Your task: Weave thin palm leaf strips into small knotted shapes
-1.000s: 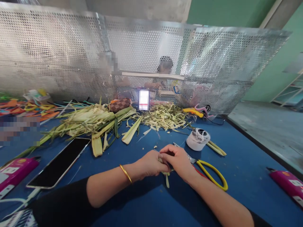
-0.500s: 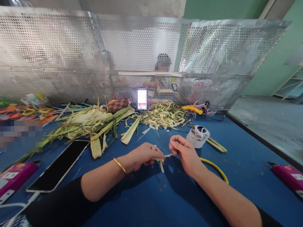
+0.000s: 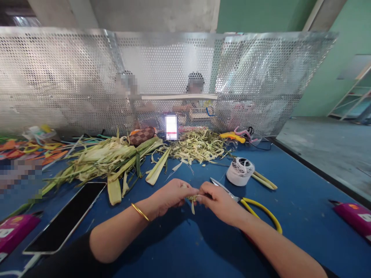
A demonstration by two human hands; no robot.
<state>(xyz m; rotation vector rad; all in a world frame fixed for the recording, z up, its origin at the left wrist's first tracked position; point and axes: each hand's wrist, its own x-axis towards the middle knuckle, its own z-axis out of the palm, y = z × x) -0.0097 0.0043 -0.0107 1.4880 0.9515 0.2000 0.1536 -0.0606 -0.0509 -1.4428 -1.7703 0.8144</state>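
Observation:
My left hand (image 3: 174,196) is closed in a pinch on a small pale husk piece (image 3: 193,207), and a short strip of it hangs down. From the other side my right hand (image 3: 218,201) meets it, thumb and fingers pinched on the piece's right edge. The two hands' fingertips nearly touch and hide most of the piece. Partly under my right hand lie yellow-handled scissors (image 3: 238,199) on the blue table (image 3: 185,247). A spool of white thread (image 3: 240,175) stands just beyond that hand.
Behind my hands lie long corn husks (image 3: 101,156) and a heap of shredded husk (image 3: 199,146). A phone (image 3: 68,216) is at left, with purple packs (image 3: 19,231) at both sides. A perforated metal screen (image 3: 174,65) closes off the back; people sit beyond it.
My right hand has moved left and down from beside the husk piece to pinch its edge. More of the scissors now shows. The view has shifted slightly.

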